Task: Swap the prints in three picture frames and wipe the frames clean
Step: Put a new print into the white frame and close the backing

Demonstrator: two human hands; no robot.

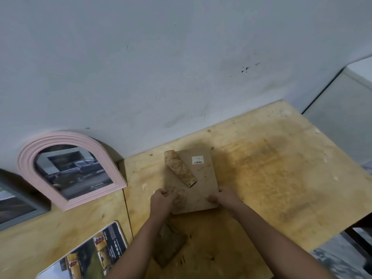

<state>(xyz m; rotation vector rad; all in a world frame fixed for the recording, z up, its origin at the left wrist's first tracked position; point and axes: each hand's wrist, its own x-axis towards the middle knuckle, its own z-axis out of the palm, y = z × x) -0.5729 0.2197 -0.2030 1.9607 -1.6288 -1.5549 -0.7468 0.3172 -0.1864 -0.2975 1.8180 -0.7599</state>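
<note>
Frame backing board (198, 178), brown fibreboard with its easel stand (180, 168) folded out and a barcode label (197, 159) near its top edge, sits at the centre of the plywood table (281, 168), face down with its near end apparently lifted in the person's grip.

Head view: left hand (164, 200) is clenched over the board's near left corner, fingers curled at the edge. Right hand (223, 198) grasps the near right corner, thumb on top. Whether glass or a surround lies beneath cannot be told.

Assessment: the board looks thin, stiff and light; the stained stand appears hinged and liable to flap or tear, so the edges are the sound place to hold, as now. Any glass under it would be fragile.

Pink arched frame (68, 168) with a truck print leans against the wall (181, 67) to the left, a grey frame (16, 202) beside it. One loose print (88, 254) lies flat on the table near the left forearm.
</note>
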